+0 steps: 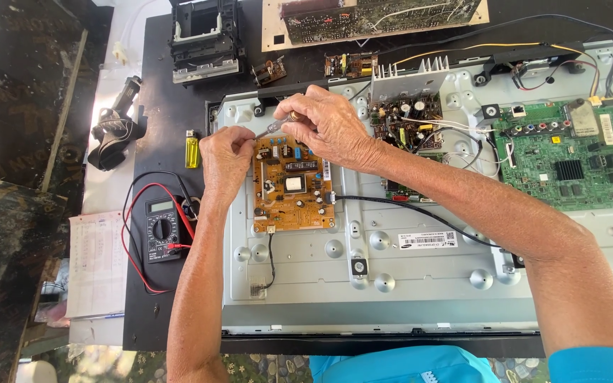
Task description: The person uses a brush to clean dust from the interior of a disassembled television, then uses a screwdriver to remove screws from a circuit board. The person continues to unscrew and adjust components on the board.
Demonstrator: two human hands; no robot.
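Blue sleeves (420,365) at bottom edge, both forearms reaching up over the grey pressed-metal back panel (420,276) of an opened flat-screen set. Small orange-brown rectangular circuit board (293,186) sits on the panel's left part, directly under the hands. Left hand (225,159) is curled at the board's upper left corner, fingertips pinched near the metal shaft of a slim screwdriver with a clear handle (276,126); actual contact hidden by the fingers. Right hand (329,126) is closed around the screwdriver's handle just above the board's top edge, thumb and fingers wrapped, tool tilted down-left. Thin black cable (420,211) runs from the board's right side under the right forearm. Green mainboard (569,159) well right of the hands. Left of the panel on the black tabletop: yellow lighter (192,150) just beside the left hand, black digital multimeter with red and black leads (162,229) next to the left forearm.
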